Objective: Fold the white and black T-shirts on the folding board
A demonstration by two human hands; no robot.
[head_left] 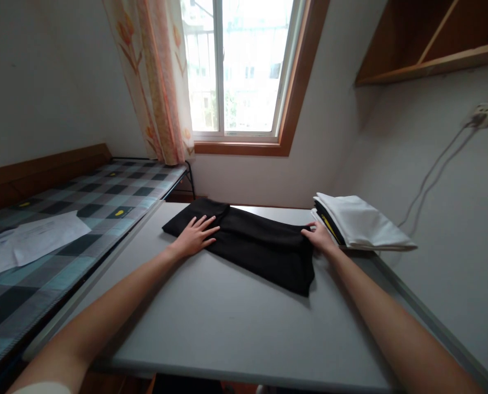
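A black garment (260, 241), long and partly folded, lies across the light grey table (227, 328). Its left end is doubled over; I cannot tell what kind of garment it is. My left hand (195, 234) rests flat on the folded left part with its fingers spread. At the far right corner, my right hand (320, 236) pinches the edge of the cloth between thumb and fingers. Just behind that hand sits a stack of folded clothes (359, 221), white on top with black and yellow layers showing at the side.
To the left stands a bed with a checked mattress (116, 191) and several white papers (39, 238) on it. A flowered curtain (157, 82) hangs beside the window (248, 65). A wooden shelf (433, 68) and a socket with a cable (485, 114) are on the right wall.
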